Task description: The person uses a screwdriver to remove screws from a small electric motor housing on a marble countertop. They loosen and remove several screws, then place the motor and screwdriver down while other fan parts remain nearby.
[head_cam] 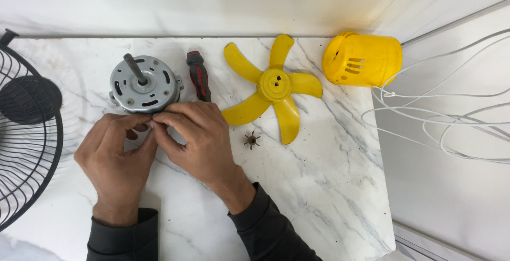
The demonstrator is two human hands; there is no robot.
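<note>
A grey metal fan motor point(143, 84) with an upright shaft stands on the white marble table point(319, 186). My left hand point(114, 157) and my right hand point(194, 139) meet just in front of the motor, with their fingertips pinched together at its near edge. Whatever small part they pinch is hidden by the fingers. A red and black screwdriver point(198, 75) lies right of the motor, with its tip under my right hand.
A yellow fan blade point(273, 85) lies mid-table with a small dark star-shaped nut point(252, 140) in front of it. A yellow motor cover point(364, 59) sits at the back right, white cables point(441, 117) beyond the table edge. A black wire fan guard point(24, 128) lies at the left.
</note>
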